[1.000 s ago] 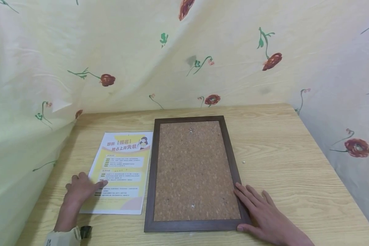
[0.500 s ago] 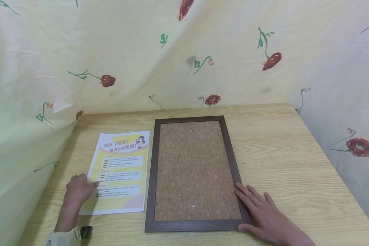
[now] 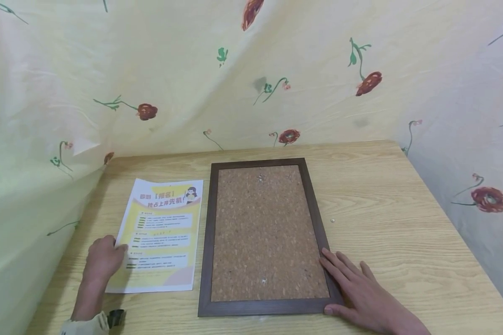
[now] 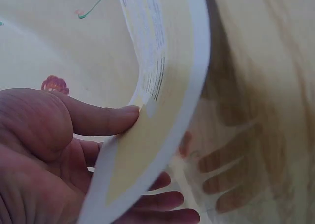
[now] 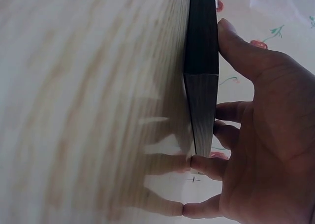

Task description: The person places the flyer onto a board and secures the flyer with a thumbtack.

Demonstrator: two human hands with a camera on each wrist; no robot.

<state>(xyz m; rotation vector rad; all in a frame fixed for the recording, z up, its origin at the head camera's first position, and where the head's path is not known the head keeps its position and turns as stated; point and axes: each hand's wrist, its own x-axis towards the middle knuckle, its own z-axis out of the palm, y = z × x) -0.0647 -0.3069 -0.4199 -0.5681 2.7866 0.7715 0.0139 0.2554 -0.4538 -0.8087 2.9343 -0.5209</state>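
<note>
A yellow and white printed flyer (image 3: 163, 218) lies left of the board, its near-left edge held by my left hand (image 3: 102, 260). In the left wrist view the thumb (image 4: 106, 119) presses on the printed face while the other fingers sit behind the paper, which bends in a curve. A cork board (image 3: 268, 232) in a dark brown frame rests flat on the table. My right hand (image 3: 362, 291) lies at the frame's near-right corner, fingers stretched along the right side. The right wrist view shows its thumb (image 5: 238, 49) touching the frame (image 5: 203, 32).
A small shiny pin-like piece (image 3: 332, 220) lies on the wood-grain table (image 3: 394, 209) right of the board. A few bright specks dot the cork. Floral cloth (image 3: 184, 70) hangs behind the table and along both sides. A dark band (image 3: 116, 317) circles near the left sleeve.
My left hand and the flyer have shifted a little to the left, so the gap between flyer and board is wider. The right hand and the board stay in place.
</note>
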